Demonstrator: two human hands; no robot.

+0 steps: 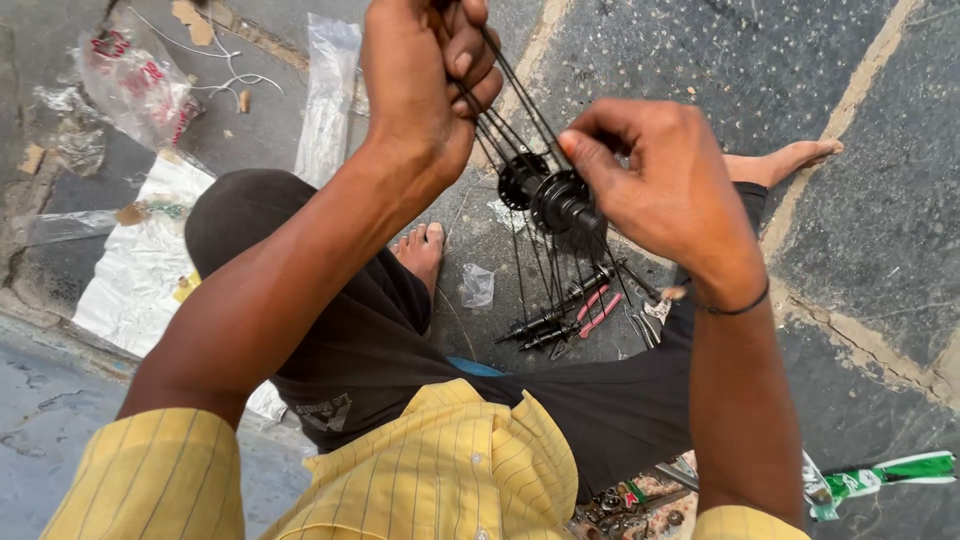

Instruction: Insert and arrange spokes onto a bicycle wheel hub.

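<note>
Gripping a fan of black spokes (500,90) in the left hand (420,75) at top center, right hand (650,170) pinching the hub (550,195) to steady it above pliers (590,310).

— What lay on the ground below the hands?
— Dark axles (545,320) and red-handled pliers (597,312) lay side by side on the stone paving (880,220), with a small clear bag (477,286) just to their left.

— And off beyond the left hand?
— A crumpled plastic bag with red print (135,85), a long clear plastic sleeve (328,95), and white paper (140,265) spread flat lower down. A green-and-white wrapper (890,475) sat low to the right.
</note>
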